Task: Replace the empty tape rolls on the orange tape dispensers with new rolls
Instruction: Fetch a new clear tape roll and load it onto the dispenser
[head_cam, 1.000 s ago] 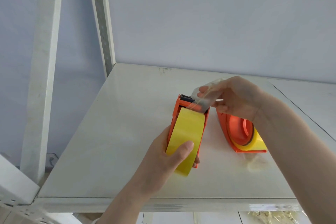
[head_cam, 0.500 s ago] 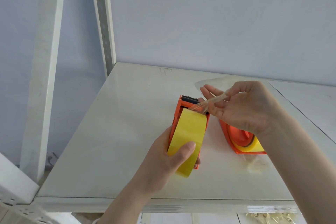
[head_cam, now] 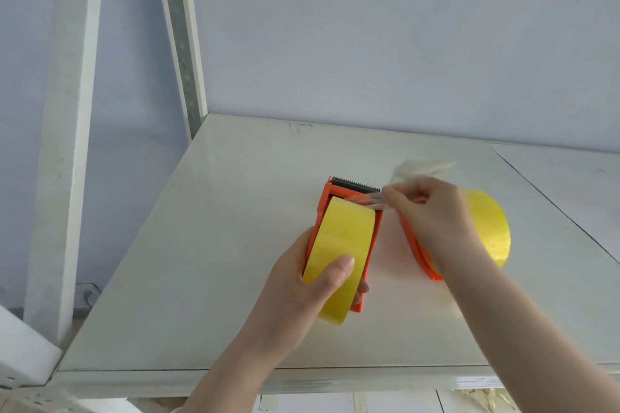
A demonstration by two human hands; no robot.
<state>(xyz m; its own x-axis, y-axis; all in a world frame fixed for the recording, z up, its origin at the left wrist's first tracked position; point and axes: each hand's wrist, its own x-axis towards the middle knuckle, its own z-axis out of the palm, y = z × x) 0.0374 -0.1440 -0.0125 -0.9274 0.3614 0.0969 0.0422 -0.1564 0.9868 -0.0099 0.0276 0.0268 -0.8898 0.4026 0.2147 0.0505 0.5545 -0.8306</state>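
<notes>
the left hand (head_cam: pixel 312 292) grasps an orange plastic tape dispenser (head_cam: pixel 342 192) loaded with a wide yellow tape roll (head_cam: pixel 335 238), thumb pressed on the roll, standing on the white metal shelf (head_cam: pixel 235 245). the right hand (head_cam: pixel 436 225) pinches a clear, crumpled tape strip (head_cam: pixel 365 201) beside the serrated blade (head_cam: pixel 355 183). a second orange dispenser (head_cam: pixel 414 245) with its yellow roll (head_cam: pixel 489 228) sits behind the right hand.

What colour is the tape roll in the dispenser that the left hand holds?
The tape roll is yellow; the head view shows it best.
</notes>
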